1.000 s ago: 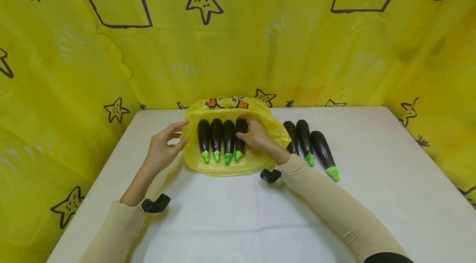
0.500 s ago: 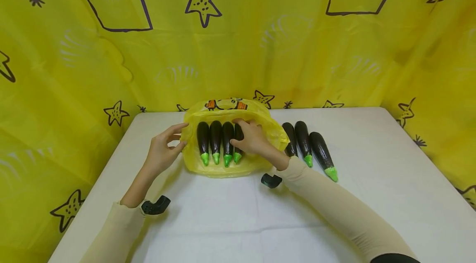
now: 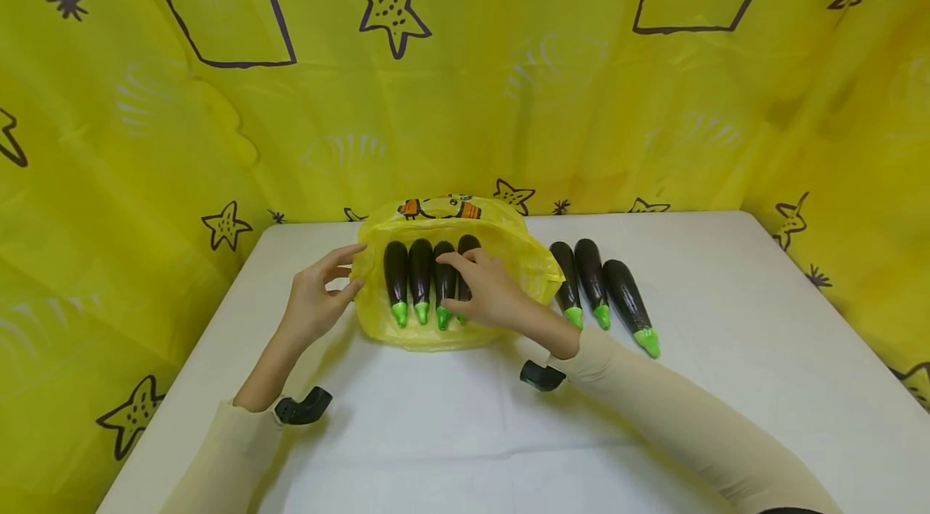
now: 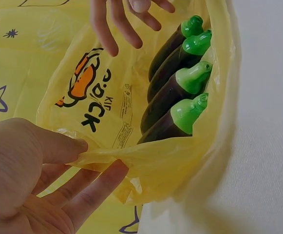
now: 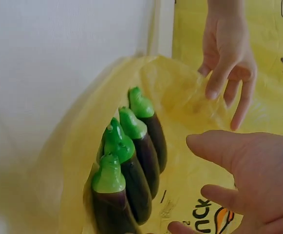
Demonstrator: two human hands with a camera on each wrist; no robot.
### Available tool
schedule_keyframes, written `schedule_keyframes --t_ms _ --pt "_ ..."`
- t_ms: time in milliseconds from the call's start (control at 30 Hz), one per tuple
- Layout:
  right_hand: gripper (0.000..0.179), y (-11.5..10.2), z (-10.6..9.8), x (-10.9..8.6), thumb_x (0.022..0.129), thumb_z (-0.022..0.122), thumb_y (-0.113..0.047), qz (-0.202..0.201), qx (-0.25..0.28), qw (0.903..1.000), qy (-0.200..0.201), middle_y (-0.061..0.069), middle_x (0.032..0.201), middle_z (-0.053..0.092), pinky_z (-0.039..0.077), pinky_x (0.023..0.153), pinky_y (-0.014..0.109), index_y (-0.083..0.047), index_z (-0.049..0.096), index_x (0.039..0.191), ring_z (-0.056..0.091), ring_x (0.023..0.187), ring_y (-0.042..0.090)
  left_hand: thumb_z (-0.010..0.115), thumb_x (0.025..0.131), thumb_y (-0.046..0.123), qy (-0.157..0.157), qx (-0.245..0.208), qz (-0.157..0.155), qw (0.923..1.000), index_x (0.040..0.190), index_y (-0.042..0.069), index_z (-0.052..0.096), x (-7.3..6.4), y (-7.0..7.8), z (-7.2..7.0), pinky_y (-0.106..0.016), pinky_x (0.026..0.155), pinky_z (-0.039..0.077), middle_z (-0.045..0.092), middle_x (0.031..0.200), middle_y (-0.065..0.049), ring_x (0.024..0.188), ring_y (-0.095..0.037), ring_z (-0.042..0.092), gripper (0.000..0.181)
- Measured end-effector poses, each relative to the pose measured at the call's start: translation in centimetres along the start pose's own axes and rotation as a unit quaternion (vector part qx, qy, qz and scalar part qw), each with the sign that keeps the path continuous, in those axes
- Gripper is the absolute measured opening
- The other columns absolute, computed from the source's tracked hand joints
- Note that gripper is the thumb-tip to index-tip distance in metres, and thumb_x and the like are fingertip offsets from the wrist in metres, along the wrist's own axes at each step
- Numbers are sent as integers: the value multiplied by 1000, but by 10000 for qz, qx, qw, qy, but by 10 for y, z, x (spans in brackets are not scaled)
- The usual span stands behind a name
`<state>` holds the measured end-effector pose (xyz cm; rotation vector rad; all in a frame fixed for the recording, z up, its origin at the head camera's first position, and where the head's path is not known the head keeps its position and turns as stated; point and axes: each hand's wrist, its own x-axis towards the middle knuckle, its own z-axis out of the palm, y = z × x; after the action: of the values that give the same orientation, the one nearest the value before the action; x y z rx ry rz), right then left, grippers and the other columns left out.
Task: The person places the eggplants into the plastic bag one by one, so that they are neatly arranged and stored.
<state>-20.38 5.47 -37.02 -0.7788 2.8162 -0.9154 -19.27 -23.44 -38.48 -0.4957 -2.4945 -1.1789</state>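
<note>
A yellow plastic bag lies on its side, mouth toward me. Inside it several dark purple eggplants with green stem ends lie side by side. My left hand pinches the left edge of the bag's mouth between thumb and fingers, as the left wrist view shows at the bag's rim. Spread and holding nothing, my right hand hovers at the bag's mouth, overlapping the two rightmost eggplants in the head view. In the right wrist view the fingers of this hand stand apart from the eggplants.
Three more eggplants lie on the white table just right of the bag, stem ends toward me. A yellow curtain with drawn stars hangs behind and beside the table. Each wrist carries a small black camera.
My right hand has pushed the rightmost eggplant left against the others, let go of it and drawn back toward me. The left hand stays at the bag's edge.
</note>
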Motion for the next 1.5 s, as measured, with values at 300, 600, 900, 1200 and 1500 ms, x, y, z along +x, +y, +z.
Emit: schedule_keyframes --t_ms 300,600,900,1200,1500 --pt "66 -6 -8 -19 94 78 -23 -497 85 9987 85 19 140 51 54 89 45 -13 48 152 55 117 35 73 89 -9 -2 41 8 10000 139 7 62 -1 -1 -1 -40 72 65 64 137 -17 107 -38 69 54" --pt "63 -3 -31 -37 95 76 -21 -1064 281 9933 349 18 139 52 57 84 41 -14 48 152 59 104 27 73 89 -11 29 -6 56 10000 139 5 62 0 -2 -1 -54 80 62 64 136 -19 107 -41 69 53" --pt "61 15 -56 -45 93 79 -18 -2091 -134 9731 954 13 140 53 57 89 40 -12 53 148 59 115 25 73 89 -10 11 -37 45 10000 139 5 62 0 -1 -1 -54 81 62 64 136 -19 108 -40 69 53" --pt "63 47 -77 -53 86 84 -13 -2592 -621 9489 1687 16 139 55 52 102 50 -5 57 142 53 128 33 74 89 -10 21 57 72 10000 139 7 62 0 -1 -1 -45 75 64 64 136 -17 107 -38 70 55" --pt "66 84 -91 -68 86 84 -9 -1963 -724 9625 1726 18 143 52 49 102 59 -5 54 145 50 130 38 73 89 -9 -37 1 -18 10000 140 8 62 1 0 -1 -41 73 65 64 137 -17 109 -38 69 55"
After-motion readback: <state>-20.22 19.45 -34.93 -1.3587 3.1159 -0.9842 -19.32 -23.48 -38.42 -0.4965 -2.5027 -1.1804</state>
